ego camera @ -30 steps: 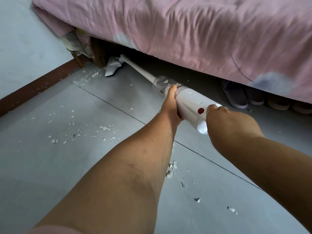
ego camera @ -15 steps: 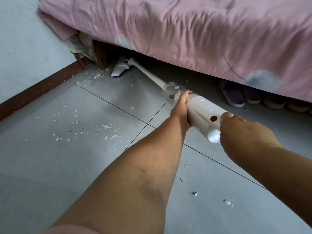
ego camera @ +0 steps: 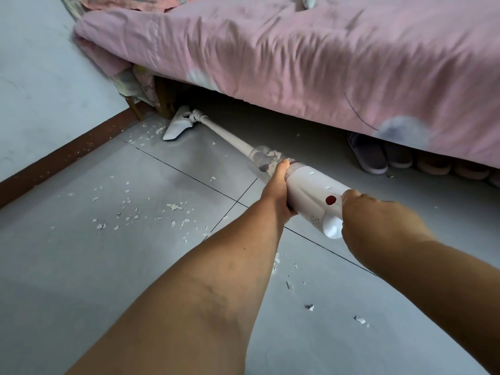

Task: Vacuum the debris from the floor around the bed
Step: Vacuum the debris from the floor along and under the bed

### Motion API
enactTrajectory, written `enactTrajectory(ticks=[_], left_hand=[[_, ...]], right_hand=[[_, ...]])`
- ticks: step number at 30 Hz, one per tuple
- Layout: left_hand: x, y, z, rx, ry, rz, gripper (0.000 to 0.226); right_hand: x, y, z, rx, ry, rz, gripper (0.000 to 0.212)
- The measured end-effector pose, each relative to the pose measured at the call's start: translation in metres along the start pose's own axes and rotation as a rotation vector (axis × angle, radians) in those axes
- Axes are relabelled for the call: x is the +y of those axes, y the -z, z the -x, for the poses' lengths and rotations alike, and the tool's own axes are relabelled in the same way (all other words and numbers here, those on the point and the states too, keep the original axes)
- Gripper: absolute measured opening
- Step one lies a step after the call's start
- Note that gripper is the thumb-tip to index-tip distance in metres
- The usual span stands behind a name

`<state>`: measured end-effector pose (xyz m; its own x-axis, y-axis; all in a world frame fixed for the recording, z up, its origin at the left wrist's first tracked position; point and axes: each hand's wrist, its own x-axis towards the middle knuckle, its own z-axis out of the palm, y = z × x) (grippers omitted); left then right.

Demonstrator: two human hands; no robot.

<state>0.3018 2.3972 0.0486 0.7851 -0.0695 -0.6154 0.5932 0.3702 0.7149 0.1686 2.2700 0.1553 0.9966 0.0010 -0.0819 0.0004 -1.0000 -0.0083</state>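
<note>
Head camera shows us with both hands on the vacuum (ego camera: 311, 194). Our left hand (ego camera: 278, 189) wraps the white body just behind the clear dust cup (ego camera: 263, 158), with the thumb lying along the top and the fingers curled underneath, out of sight. Our right hand (ego camera: 378, 220) closes round the handle at the near end, its fingertips hidden behind the knuckles. The wand runs far and left to the nozzle (ego camera: 177, 127), which rests on the floor (ego camera: 81, 280) at the far-left corner of the bed (ego camera: 297, 58), just beside the wooden bed leg (ego camera: 165, 101).

The debris (ego camera: 176, 206) is pale flakes. Some sit just left of the nozzle near the skirting board (ego camera: 62, 155), a wider scatter lies left of our left forearm, and a few lie near and right, below our arms.

We judge this pass goes best if we keep the nozzle flat so the suction seals, and ease it left into the corner flakes without knocking the leg. We let the left hand steer while the right hand pushes. We then work nearward in slow, overlapping strokes, keeping the wand low under the bedding and clear of the slippers (ego camera: 368, 155) to the right.
</note>
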Motion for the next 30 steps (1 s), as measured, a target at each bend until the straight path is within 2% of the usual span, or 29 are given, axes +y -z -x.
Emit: enactTrajectory(ticks=[5, 12, 21, 30], left_hand=[[-0.018, -0.028, 0.004, -0.053, 0.025, -0.067, 0.08], [-0.038, -0.062, 0.01, -0.093, 0.038, -0.121, 0.065], [-0.068, -0.109, 0.034, -0.124, 0.08, -0.156, 0.063], [-0.063, -0.076, 0.036, -0.055, 0.061, -0.117, 0.065]], right_hand=[[0.022, -0.006, 0.014, 0.009, -0.078, -0.013, 0.035], [0.052, -0.007, 0.032, -0.001, -0.163, -0.037, 0.034], [0.095, -0.009, 0.06, -0.009, -0.212, -0.018, 0.034], [0.073, -0.006, 0.057, -0.1, -0.125, -0.11, 0.035]])
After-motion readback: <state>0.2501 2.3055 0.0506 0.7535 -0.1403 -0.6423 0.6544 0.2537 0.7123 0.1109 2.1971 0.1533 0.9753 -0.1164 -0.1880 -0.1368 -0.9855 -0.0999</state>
